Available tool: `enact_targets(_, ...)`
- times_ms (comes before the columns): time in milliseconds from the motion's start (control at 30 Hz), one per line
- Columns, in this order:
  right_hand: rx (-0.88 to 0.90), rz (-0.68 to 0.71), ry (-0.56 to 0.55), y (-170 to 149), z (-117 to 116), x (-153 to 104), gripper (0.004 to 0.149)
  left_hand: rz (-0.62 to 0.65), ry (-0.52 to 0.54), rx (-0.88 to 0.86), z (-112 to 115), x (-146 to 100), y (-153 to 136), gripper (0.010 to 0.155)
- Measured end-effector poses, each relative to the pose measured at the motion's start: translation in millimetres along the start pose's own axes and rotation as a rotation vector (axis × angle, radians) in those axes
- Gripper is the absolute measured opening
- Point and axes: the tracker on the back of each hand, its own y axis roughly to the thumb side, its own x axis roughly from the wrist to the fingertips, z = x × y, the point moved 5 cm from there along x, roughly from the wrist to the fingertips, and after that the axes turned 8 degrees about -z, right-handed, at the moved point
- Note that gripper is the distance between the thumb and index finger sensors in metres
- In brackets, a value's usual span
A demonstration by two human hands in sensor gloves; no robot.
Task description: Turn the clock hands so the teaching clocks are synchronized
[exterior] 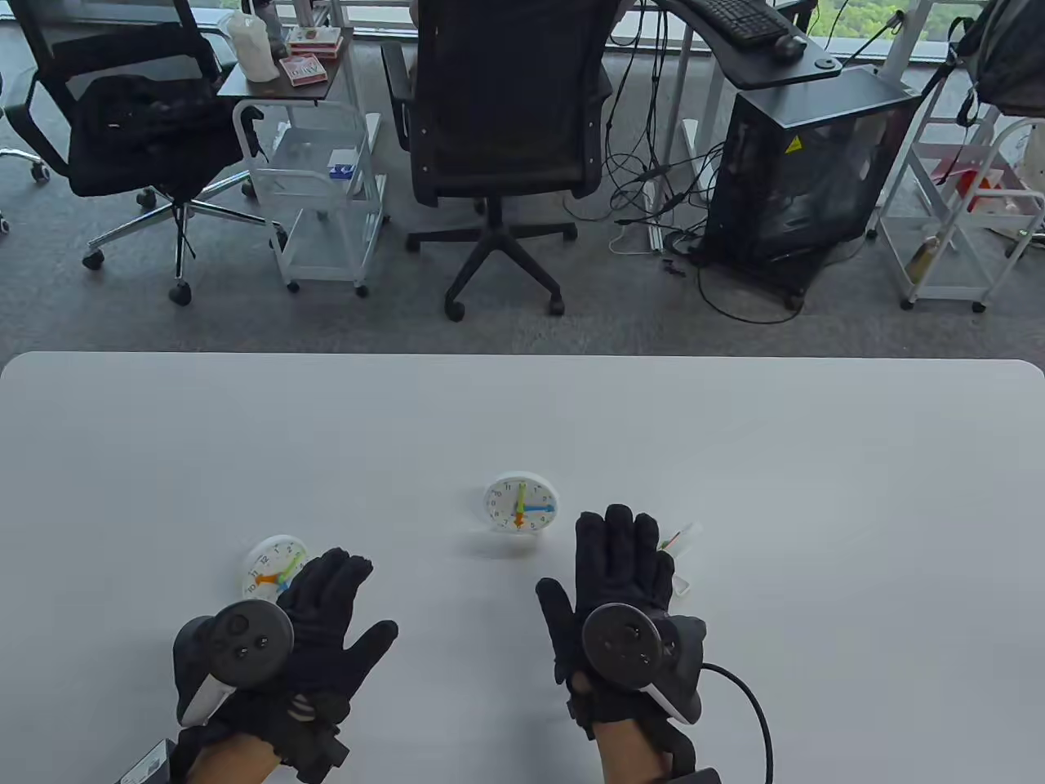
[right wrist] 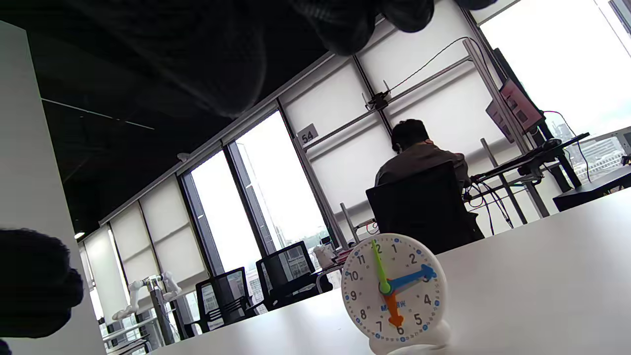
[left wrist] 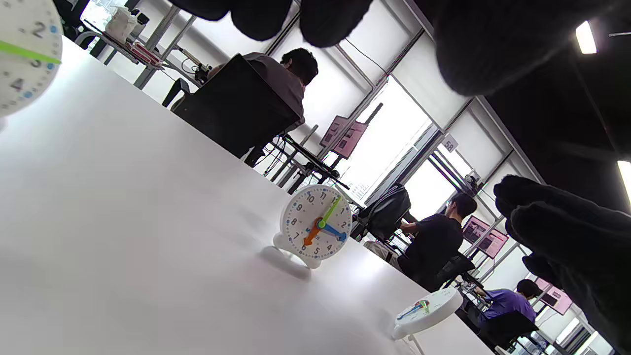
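**3 teaching clocks on the table, both hands spread and holding nothing**

In the table view, 3 clocks are seen on the white table (exterior: 735, 457). The middle clock (exterior: 522, 505) stands upright near the table's centre, its green hand at 12, blue at 3, orange at 6. The left clock (exterior: 273, 567) is partly covered by the fingers of the left hand (exterior: 314, 629); the right clock (exterior: 682, 543) is almost wholly hidden behind the right hand (exterior: 620, 588).

Both hands are held over the table with fingers spread; each grip is open and nothing is held. Contact with a clock cannot be judged from above.

The left wrist view supplies what the table view hides: the right clock (left wrist: 428, 311) is shown tipped back, face upward, beside the upright middle clock (left wrist: 316, 228), and an edge of the left clock (left wrist: 24, 54) is seen close by, top left.

In the right wrist view only the middle clock (right wrist: 393, 291) is recorded, with its hands plainly read.
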Motion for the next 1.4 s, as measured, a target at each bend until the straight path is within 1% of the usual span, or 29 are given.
enact_targets(133, 0.007, 0.011, 0.012, 4.4, -1.2, -1.4, 0.081, 0.0, -0.019, 0.044, 4.4, 1.4, 1.2, 0.082)
enact_targets(333, 0.018, 0.023, 0.012, 8.9, -0.5, -3.1, 0.081, -0.004, -0.016, 0.037, 4.3, 1.5, 0.9, 0.082)
enact_targets(767, 0.021, 0.011, 0.027, 6.2, -3.9, -2.5, 0.08, -0.002, -0.016, 0.018, 2.8, 0.1, 0.8, 0.081)
enact_targets(1167, 0.02, 0.001, 0.041, 5.7, -5.3, -2.0, 0.08, -0.031, 0.019, 0.014, -9.4, 0.9, -6.4, 0.082)
enact_targets(1400, 0.023, -0.015, 0.066, 2.4, -9.0, -0.8, 0.079, -0.074, 0.054, 0.001, -24.9, 3.0, -16.8, 0.085)
